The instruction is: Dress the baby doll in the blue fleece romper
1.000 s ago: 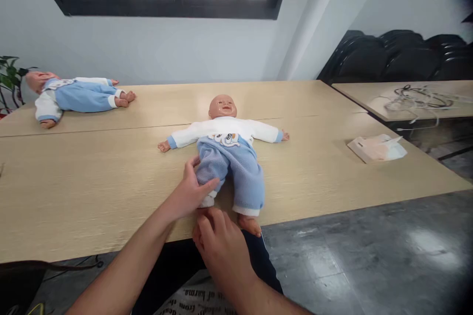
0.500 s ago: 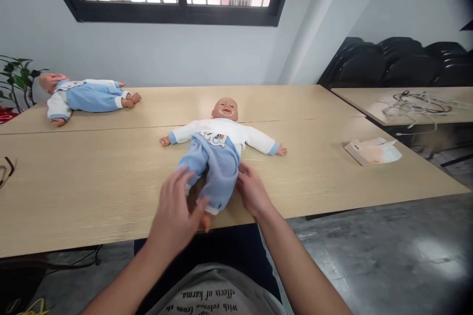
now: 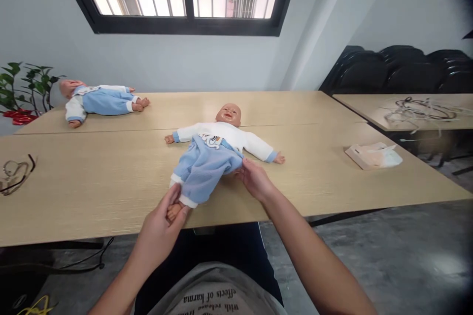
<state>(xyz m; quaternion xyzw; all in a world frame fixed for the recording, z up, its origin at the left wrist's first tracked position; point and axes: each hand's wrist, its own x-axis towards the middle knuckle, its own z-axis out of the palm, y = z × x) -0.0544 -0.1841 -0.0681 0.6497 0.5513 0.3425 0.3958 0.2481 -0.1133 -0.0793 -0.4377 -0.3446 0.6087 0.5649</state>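
The doll [image 3: 207,162] lies face up on the counter [image 3: 303,177], close to its near edge, with the head pointing away from the person and both arms spread wide; it wears a white top [image 3: 231,134] with blue cuffs and pale blue trousers [image 3: 201,172] with white ankle bands, a cartoon patch [image 3: 210,141] showing at the chest; the legs slant towards the left of the view. Of the two hands, the left hand [image 3: 160,224] is closed about the doll's foot [image 3: 173,211] and ankle band, toes showing between thumb and fingers; the right hand [image 3: 254,179] pinches the blue cloth at the doll's hip, on the right of the view, thumb and forefinger together at its edge. A second doll [image 3: 107,102], dressed alike, lies on its back at the far left of the counter, well apart from the hands; a potted plant [image 3: 33,86] with red wrapping [image 3: 20,117] stands beyond that end. A pair of glasses [image 3: 16,174] rests at the left; a tissue pack [image 3: 373,156], one sheet pulled partly out, lies at the right; further right, tangled cables [image 3: 424,110] lie on another tabletop [image 3: 364,103], with stacked black chairs [image 3: 399,69] behind; a barred window [image 3: 190,24] is set in the wall above.
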